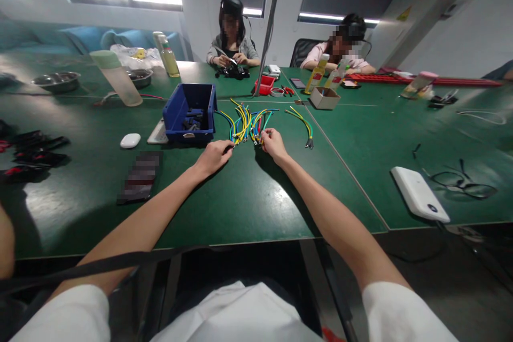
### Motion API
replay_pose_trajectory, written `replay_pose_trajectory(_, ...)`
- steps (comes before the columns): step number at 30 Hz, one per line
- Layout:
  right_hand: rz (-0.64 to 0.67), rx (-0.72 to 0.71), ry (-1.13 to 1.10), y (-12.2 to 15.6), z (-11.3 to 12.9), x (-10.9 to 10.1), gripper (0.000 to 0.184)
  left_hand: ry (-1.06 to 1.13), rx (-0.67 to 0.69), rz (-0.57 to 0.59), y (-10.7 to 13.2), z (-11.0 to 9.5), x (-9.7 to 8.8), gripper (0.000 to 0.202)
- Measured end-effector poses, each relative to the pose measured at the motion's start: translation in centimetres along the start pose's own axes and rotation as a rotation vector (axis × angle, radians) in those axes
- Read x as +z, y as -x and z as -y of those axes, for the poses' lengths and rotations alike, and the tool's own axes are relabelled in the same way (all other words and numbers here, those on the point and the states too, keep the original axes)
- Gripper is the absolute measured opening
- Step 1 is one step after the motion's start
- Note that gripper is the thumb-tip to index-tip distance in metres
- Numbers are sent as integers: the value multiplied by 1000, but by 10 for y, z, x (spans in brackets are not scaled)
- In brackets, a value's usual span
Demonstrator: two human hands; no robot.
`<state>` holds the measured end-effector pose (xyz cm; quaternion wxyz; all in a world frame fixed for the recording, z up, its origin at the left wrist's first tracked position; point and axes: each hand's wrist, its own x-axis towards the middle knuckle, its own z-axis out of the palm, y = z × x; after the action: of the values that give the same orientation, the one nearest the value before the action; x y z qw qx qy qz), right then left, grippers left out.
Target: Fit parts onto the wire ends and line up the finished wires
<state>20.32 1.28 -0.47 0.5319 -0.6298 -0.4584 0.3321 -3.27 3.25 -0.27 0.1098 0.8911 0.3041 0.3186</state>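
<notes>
Beside the blue bin (189, 112), my left hand (214, 156) and right hand (272, 144) each pinched wire ends (245, 127); sorting singly seemed wisest.

A loose bunch of short yellow, green and blue wires (246, 124) lies fanned on the green table.
</notes>
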Motion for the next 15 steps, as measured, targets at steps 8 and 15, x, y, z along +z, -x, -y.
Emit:
replay_pose_trajectory(8, -1, -108, 15, 6, 1, 4, 12, 15, 16, 28, 0, -4, -2, 22)
replay_pose_trajectory(15, -3, -127, 68, 12, 1, 9, 20, 45, -38, 12, 0, -5, -1, 23)
